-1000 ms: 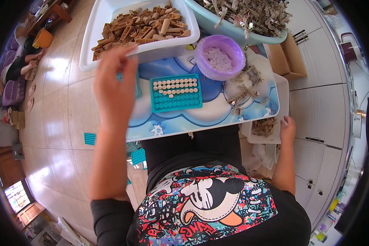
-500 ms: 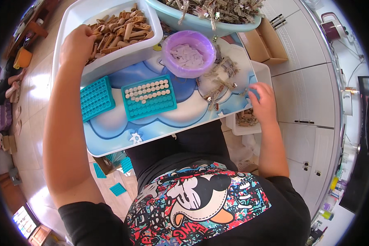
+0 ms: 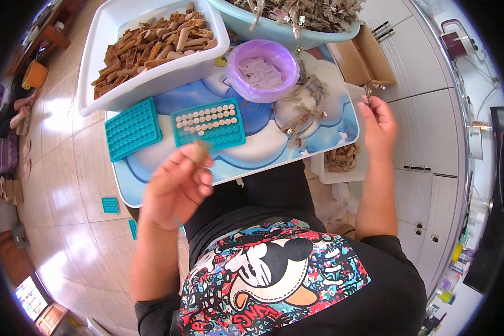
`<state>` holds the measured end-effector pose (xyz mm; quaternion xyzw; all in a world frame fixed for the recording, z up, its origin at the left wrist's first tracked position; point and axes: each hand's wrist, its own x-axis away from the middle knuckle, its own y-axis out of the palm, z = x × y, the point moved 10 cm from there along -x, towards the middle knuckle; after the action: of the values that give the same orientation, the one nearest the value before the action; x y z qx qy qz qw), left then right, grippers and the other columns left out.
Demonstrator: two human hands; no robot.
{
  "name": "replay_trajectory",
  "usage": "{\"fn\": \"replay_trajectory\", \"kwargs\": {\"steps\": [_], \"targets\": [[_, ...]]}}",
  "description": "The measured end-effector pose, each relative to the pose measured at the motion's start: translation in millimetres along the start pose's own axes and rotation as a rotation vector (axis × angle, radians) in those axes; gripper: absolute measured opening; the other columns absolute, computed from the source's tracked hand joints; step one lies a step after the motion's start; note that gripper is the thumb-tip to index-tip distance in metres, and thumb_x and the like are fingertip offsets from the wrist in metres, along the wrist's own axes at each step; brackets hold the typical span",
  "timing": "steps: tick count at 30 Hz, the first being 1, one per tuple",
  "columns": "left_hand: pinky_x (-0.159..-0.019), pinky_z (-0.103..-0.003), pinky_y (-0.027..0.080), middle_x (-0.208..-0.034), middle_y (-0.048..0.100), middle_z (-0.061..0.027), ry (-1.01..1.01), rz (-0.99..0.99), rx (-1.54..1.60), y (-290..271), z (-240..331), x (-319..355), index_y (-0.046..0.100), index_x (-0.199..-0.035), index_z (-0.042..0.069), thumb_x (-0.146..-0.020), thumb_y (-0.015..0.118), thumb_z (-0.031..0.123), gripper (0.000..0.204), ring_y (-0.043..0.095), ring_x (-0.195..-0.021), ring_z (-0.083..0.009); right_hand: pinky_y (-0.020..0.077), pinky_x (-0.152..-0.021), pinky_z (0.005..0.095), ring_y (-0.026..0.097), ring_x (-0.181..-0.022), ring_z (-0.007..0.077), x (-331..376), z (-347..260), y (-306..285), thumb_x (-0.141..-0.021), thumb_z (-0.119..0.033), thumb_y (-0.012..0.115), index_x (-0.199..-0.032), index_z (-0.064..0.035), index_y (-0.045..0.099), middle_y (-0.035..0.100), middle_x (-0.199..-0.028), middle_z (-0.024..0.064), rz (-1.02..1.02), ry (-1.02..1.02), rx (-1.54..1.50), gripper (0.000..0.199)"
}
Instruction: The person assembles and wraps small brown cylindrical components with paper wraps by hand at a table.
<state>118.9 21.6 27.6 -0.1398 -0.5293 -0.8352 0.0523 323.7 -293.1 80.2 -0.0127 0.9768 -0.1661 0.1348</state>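
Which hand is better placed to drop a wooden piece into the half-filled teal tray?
Probably the left. The left hand already pinches a wooden piece just beside the half-filled teal tray. The right hand is off past the table's right edge, holding a small metal clip.

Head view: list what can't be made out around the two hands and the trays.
- Left hand: motion-blurred; the small brown piece at its fingertips has no clear shape.
- Right hand: the metal clip it pinches is too small to show detail.
- Teal tray: its near edge is hidden by the left hand.
- Pale green tub: cut off by the top edge.
- Purple bowl: its pale contents are too small to identify.
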Motion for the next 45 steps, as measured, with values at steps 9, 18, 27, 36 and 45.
{"fn": "replay_trajectory", "kwargs": {"steps": [9, 18, 27, 36, 45], "targets": [[-0.048, -0.021, 0.036, -0.085, 0.05, -0.0075, -0.257, 0.03, 0.22, -31.9, -87.6, 2.3, 0.056, -0.091, 0.003, -0.087, 0.044, 0.021, 0.021, 0.044, -0.063, -0.0119, 0.0466, -0.069, 0.031, 0.06, -0.075, 0.0227, 110.2, -87.7, 135.3, -0.071, 0.001, 0.071, -0.093, -0.0027, 0.062, 0.061, -0.082, 0.0095, -0.598, -0.337, -0.005, 0.024], [-0.038, -0.019, 0.02, -0.061, 0.043, 0.0031, -0.295, 0.011, 0.071, -26.1, -90.4, 11.6, 0.059, -0.103, 0.0, -0.097, 0.042, 0.035, 0.039, 0.031, -0.044, -0.004, 0.0457, -0.064, 0.036, 0.058, -0.072, 0.0271, 159.2, -106.7, 174.1, -0.067, -0.007, 0.074, -0.083, -0.0067, 0.061, 0.06, -0.076, 0.0079, -0.864, -0.471, -0.168, 0.021], [-0.041, -0.021, 0.021, -0.05, 0.04, 0.0046, -0.142, 0.139, -0.531, -29.5, -63.0, 13.5, 0.06, -0.081, 0.004, -0.095, 0.05, 0.029, 0.031, 0.032, -0.043, -0.0039, 0.0466, -0.071, 0.0371, 0.058, -0.08, 0.0291, 142.9, -102.5, 178.5, -0.069, -0.008, 0.072, -0.087, -0.0056, 0.064, 0.062, -0.084, 0.0101, -0.836, -0.465, -0.024, 0.02], [-0.04, -0.019, 0.021, -0.055, 0.044, 0.0041, -0.169, 0.05, -0.445, -14.1, -70.8, 15.1, 0.056, -0.088, 0.003, -0.096, 0.049, 0.026, 0.025, 0.031, -0.039, -0.0025, 0.0453, -0.068, 0.0354, 0.058, -0.076, 0.0269, 131.8, -120.0, 185.3, -0.069, -0.001, 0.071, -0.085, -0.0025, 0.064, 0.062, -0.082, 0.0094, -0.647, -0.65, 0.023, 0.017], [-0.041, -0.016, 0.029, -0.066, 0.047, 0.0057, 0.013, 0.133, -0.428, -20.6, -54.1, 15.3, 0.055, -0.099, 0.005, -0.095, 0.052, 0.021, 0.017, 0.037, -0.048, -0.0002, 0.0449, -0.068, 0.0357, 0.058, -0.076, 0.0269, 133.5, -116.9, 187.1, -0.069, -0.002, 0.072, -0.083, -0.0032, 0.065, 0.062, -0.08, 0.0087, -0.636, -0.658, 0.04, 0.016]]}}
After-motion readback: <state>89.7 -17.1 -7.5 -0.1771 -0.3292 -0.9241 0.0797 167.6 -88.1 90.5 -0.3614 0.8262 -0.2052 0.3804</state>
